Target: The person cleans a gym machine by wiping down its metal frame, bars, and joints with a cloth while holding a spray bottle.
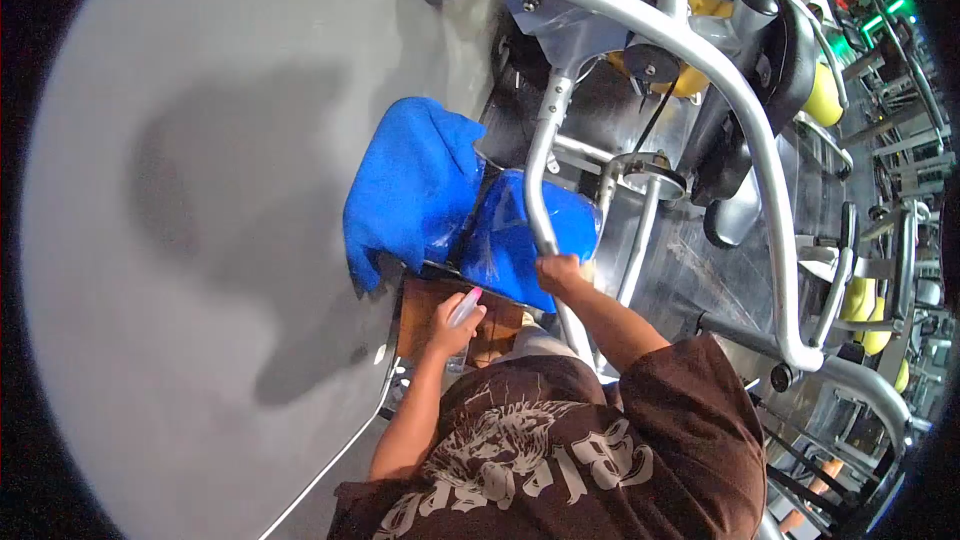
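My left hand (455, 330) is closed around a small translucent bottle (465, 309) with a pink tip. In my right hand (565, 276) is the silver metal bar (538, 190) of a gym machine, with the fingers wrapped round it. Ahead of my left hand, a blue cloth (410, 185) drapes down over something I cannot make out. Beside it, behind the bar, lies a second blue piece (510, 245) that looks covered in shiny clear plastic. Below both is a brown wooden surface (425, 310), partly hidden by my left hand.
A grey wall (230, 140) rises on the left, with my shadow on it. The machine's thick curved frame (735, 90) arches over the right side, near a black pad (785, 60). More gym equipment with yellow parts (858, 300) stands farther right. A white cable (335, 460) runs at lower left.
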Action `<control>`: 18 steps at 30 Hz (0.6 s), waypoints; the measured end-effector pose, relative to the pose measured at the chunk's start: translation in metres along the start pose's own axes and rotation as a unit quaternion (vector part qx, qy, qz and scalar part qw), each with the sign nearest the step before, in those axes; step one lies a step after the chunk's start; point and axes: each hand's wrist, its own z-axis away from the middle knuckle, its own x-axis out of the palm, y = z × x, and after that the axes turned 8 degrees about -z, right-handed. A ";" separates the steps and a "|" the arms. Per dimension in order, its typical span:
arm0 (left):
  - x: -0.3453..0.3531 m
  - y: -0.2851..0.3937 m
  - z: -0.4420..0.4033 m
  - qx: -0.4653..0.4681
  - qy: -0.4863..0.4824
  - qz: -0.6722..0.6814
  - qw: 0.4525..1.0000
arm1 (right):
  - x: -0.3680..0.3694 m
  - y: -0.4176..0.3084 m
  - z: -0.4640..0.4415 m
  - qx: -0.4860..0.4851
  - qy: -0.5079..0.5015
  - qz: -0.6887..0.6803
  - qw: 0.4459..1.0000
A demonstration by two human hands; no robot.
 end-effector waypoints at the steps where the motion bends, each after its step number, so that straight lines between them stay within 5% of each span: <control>1: -0.002 -0.003 0.000 0.001 0.007 0.006 1.000 | 0.006 -0.011 0.011 -0.012 -0.045 0.031 0.998; 4: -0.006 -0.014 0.002 -0.002 0.019 0.018 1.000 | 0.012 -0.041 0.018 0.039 -0.146 0.074 0.986; 10: -0.009 -0.023 0.001 0.007 0.024 0.035 0.999 | -0.030 -0.033 -0.027 0.053 0.036 -0.016 0.998; 13: -0.006 -0.017 0.004 -0.011 0.021 0.035 0.999 | -0.016 -0.017 -0.014 0.034 0.051 0.015 0.998; 18: -0.008 -0.011 0.002 0.015 0.015 0.034 0.999 | 0.047 -0.026 0.024 -0.023 -0.070 0.130 0.989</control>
